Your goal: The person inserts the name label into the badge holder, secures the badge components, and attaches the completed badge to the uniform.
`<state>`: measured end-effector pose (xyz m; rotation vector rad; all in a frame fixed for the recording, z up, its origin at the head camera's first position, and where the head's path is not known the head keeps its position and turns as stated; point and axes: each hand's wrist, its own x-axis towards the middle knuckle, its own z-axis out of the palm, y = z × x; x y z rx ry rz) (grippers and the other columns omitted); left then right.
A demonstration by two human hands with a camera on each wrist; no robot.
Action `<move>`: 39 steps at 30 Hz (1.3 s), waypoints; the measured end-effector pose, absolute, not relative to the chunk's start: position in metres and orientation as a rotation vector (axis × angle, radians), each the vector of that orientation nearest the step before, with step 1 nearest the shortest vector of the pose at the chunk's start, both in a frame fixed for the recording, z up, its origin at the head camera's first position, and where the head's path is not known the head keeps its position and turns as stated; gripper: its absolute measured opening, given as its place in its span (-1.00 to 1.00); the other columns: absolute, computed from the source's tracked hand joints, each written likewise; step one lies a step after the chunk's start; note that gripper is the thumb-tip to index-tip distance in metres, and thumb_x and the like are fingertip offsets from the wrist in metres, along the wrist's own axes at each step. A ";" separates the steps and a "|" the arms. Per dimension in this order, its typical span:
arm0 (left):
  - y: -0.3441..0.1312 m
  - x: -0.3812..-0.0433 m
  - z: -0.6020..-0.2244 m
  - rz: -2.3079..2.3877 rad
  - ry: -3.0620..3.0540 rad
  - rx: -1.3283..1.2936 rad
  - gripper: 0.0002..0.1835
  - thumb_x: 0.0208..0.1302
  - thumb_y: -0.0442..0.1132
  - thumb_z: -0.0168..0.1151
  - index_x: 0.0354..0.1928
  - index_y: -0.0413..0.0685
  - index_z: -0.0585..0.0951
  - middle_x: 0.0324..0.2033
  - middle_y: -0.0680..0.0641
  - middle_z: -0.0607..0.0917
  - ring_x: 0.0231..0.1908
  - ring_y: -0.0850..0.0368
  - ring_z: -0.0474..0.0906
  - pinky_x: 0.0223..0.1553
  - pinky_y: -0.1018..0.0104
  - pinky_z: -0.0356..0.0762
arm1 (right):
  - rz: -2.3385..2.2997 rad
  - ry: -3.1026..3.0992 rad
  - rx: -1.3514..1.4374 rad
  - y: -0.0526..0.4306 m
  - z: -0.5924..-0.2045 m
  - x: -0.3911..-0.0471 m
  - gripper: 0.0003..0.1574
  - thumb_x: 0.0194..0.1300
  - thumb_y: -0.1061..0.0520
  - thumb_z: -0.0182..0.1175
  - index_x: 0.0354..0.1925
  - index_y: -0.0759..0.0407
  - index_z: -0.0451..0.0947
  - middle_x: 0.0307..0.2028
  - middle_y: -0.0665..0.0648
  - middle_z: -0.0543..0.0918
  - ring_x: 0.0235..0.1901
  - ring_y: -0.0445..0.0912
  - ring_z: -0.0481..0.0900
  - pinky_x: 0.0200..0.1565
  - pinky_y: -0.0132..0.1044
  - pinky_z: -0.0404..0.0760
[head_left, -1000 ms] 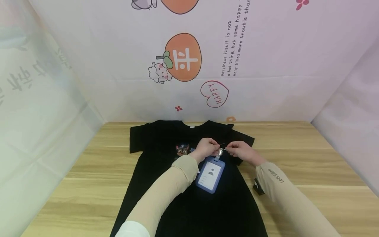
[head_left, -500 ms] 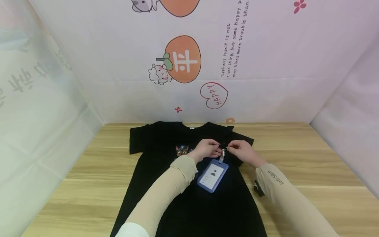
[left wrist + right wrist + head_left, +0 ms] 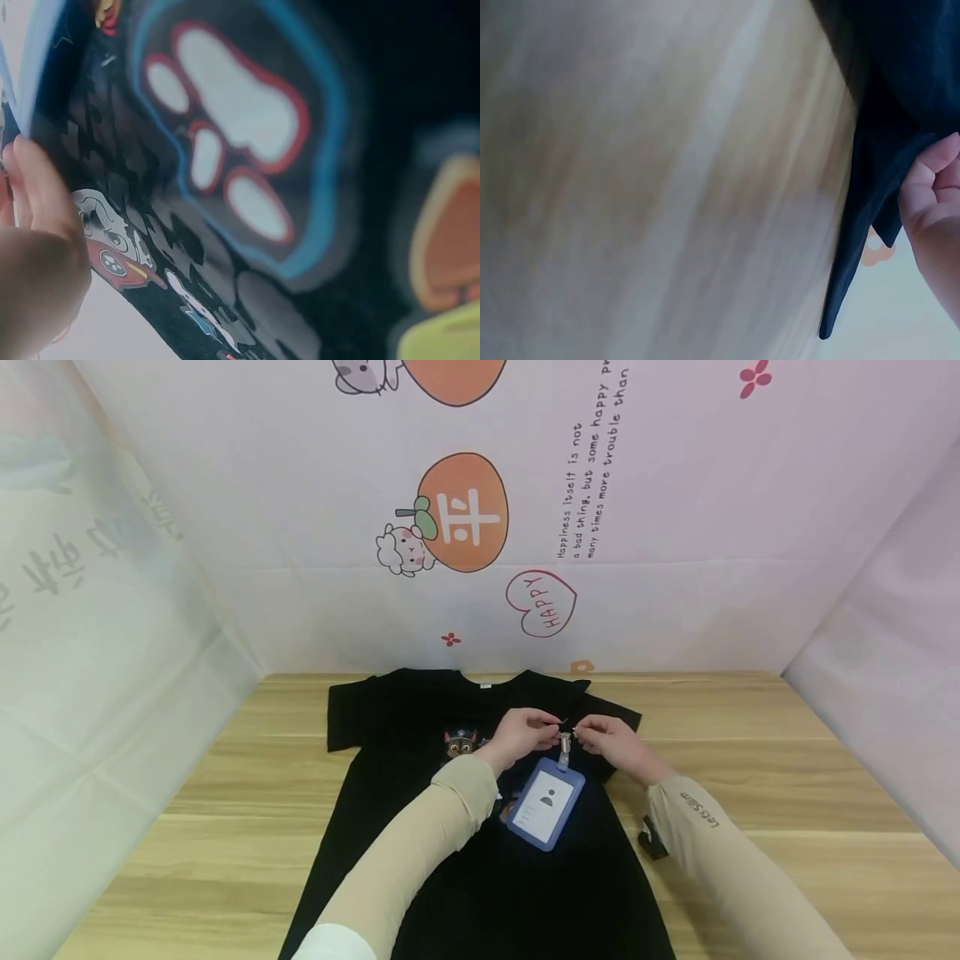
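Note:
A black T-shirt (image 3: pixel 480 893) with cartoon dog prints lies spread on the table. Over its chest, a blue ID badge holder (image 3: pixel 546 803) with a white card hangs tilted from a metal clip (image 3: pixel 565 742). My left hand (image 3: pixel 521 735) pinches the clip near its top; the exact hold is small and partly hidden. Just to the right, my right hand (image 3: pixel 615 745) pinches the shirt's cloth between thumb and finger, and the right wrist view shows the fabric (image 3: pixel 877 150) drawn up to those fingertips. Part of the holder's blue edge (image 3: pixel 34 67) shows in the left wrist view.
The wooden table (image 3: pixel 757 760) extends on both sides of the shirt. A printed white curtain (image 3: pixel 675 568) rises behind it, with more white cloth at left and right. Something small and black (image 3: pixel 652 839) sits by the right sleeve cuff.
The badge holder has swung a little to the right, and its clip now sits closer to the right hand's fingertips. Both hands stay almost in place, and the view has tilted slightly upward.

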<state>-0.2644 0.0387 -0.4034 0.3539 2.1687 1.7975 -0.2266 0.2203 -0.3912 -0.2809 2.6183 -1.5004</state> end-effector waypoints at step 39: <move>0.036 -0.263 -0.396 1.594 2.408 0.615 -0.89 0.22 -0.46 0.20 -0.29 -0.22 0.69 -0.35 -0.10 0.70 -0.40 0.27 0.59 -0.26 0.43 0.61 | -1.851 2.243 -0.080 0.210 -0.392 -0.228 -0.74 0.44 0.23 -0.16 -0.26 0.35 0.44 -0.43 0.00 0.45 -0.41 -0.21 0.40 -0.30 -0.43 0.50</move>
